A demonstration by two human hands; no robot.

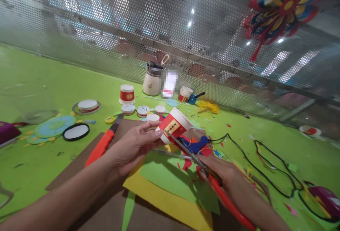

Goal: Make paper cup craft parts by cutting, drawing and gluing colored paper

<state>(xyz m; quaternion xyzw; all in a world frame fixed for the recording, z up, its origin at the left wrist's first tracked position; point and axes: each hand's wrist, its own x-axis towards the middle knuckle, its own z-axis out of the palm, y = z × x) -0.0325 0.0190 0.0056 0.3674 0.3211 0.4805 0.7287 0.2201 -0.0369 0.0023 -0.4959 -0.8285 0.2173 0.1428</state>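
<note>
My left hand (134, 146) grips a red and white paper cup (175, 125), held on its side with the mouth facing right. My right hand (223, 174) is closed around the red handles of a pair of scissors (193, 156). The scissor blades reach up to the cup's rim near its base edge. Under both hands lie green paper (170, 178) and yellow paper (170, 202) on a brown board (79, 167).
An orange utility knife (102, 145) lies left of my hand. A blue glue gun (198, 144) with a black cord (268, 163) sits behind the scissors. Cut cup rings, another cup (126, 94), a white jug (152, 79) and paper scraps dot the green table. Perforated metal screen behind.
</note>
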